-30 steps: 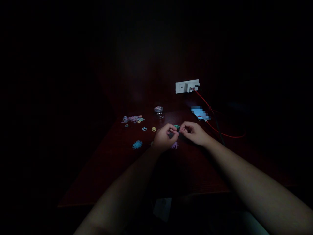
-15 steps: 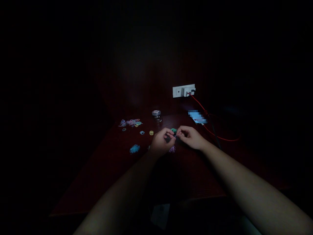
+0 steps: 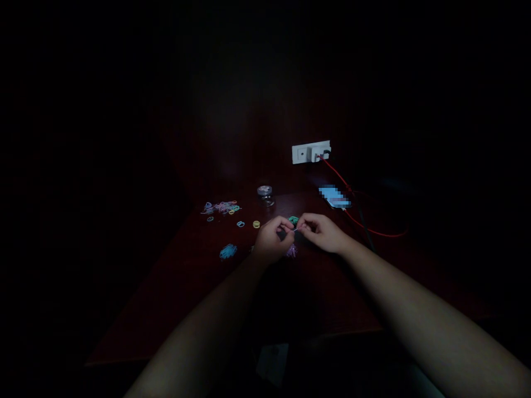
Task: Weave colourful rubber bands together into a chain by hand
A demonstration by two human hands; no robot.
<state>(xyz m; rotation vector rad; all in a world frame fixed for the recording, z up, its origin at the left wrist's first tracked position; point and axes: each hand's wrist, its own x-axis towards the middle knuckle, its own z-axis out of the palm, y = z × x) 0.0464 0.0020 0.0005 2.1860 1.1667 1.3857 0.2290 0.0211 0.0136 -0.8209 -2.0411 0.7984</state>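
My left hand (image 3: 274,239) and my right hand (image 3: 320,230) meet over the table, fingertips pinched. Between them stretches a thin pale rubber band (image 3: 296,230), held at both ends. Behind the fingers lies a green pile of bands (image 3: 293,220). A purple pile (image 3: 292,251) sits just below my left fingertips, partly covered. To the left is a blue pile (image 3: 228,251), and farther back a mixed-colour heap of bands (image 3: 222,208). Small yellow bands (image 3: 256,224) and light blue bands (image 3: 240,224) lie apart from the heaps. Something pale by my left wrist is mostly hidden.
A clear jar with a lid (image 3: 265,194) stands at the back of the dark red table (image 3: 186,309). A lit phone (image 3: 334,196) lies at the back right, its red cable (image 3: 338,171) running to a wall socket (image 3: 302,153). The surroundings are very dark.
My hands have shifted slightly to the left, and the band between them now looks more level. The piles on the table look the same.
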